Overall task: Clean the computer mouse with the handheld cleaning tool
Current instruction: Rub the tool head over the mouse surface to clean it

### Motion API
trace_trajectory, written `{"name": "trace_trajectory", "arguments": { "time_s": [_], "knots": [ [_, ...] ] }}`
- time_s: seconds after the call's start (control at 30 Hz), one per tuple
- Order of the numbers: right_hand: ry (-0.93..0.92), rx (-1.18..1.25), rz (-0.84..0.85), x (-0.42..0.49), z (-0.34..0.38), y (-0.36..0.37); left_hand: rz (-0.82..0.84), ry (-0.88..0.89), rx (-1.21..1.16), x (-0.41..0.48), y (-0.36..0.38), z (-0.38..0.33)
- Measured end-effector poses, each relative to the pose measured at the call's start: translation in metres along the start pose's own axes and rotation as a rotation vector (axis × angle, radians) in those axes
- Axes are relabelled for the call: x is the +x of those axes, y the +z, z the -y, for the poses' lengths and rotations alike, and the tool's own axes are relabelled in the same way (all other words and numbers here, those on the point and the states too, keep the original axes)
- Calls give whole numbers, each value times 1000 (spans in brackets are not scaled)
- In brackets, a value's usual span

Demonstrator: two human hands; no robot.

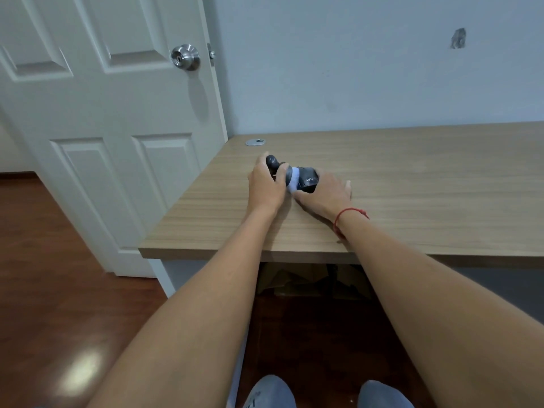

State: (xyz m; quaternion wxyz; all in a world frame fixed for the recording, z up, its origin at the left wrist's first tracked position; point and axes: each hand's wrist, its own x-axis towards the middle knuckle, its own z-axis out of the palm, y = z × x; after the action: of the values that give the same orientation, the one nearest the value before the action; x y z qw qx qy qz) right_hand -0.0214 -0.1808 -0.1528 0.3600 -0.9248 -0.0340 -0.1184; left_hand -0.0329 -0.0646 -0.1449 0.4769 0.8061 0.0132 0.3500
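A black computer mouse (307, 179) with white lettering lies on the wooden desk (412, 187), partly covered by my right hand (325, 195), which grips its near and right side. My left hand (265, 185) is closed around a dark handheld cleaning tool (272, 163). The tool's pale blue-white pad (294, 181) presses against the mouse's left end. A red string bracelet circles my right wrist. The tool's lower body is hidden in my palm.
A round silver cable grommet (255, 142) sits near the desk's back left corner. A white panelled door (103, 128) with a steel knob stands open to the left. Cardboard boxes (309, 281) lie under the desk. The desk's left edge is close to my left hand.
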Motion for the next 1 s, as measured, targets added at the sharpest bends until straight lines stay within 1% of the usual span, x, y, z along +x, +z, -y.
{"name": "trace_trajectory", "arguments": {
  "time_s": [0.13,0.2,0.3,0.37,0.4,0.43,0.53,0.57,0.63,0.7,0.77,0.8,0.9,1.0],
  "knots": [
    [4,2,-18,-3,1,-5,-30,-37,-140,-3,0,-8],
    [-10,0,-11,-4,2,-9,-2,-19,-154,-4,-1,-10],
    [-18,7,9,-6,5,-10,-4,-6,-20,0,-2,-5],
    [-10,13,2,-5,3,-12,-53,-62,113,3,1,-2],
    [-7,23,2,-6,3,-12,-88,-98,141,4,2,0],
    [1,35,2,-7,2,-12,-125,-128,119,5,2,1],
    [38,40,-13,-7,3,-8,-221,-167,-115,6,-2,0],
    [50,28,-19,-7,4,-7,-236,-169,-156,5,-3,-1],
    [66,-5,-19,-7,6,-5,-219,-161,-182,4,-3,-3],
    [61,-25,-12,-5,5,-4,-153,-111,-166,2,-2,-4],
    [38,5,-13,-4,3,-5,-82,-58,-87,3,1,-1],
    [20,36,-15,-5,3,-7,-58,-61,-30,4,2,1],
    [-25,125,-18,-8,3,-10,-66,-129,72,6,0,6],
    [-74,181,2,-10,2,-12,-139,-103,14,4,-2,1]
  ]
}}
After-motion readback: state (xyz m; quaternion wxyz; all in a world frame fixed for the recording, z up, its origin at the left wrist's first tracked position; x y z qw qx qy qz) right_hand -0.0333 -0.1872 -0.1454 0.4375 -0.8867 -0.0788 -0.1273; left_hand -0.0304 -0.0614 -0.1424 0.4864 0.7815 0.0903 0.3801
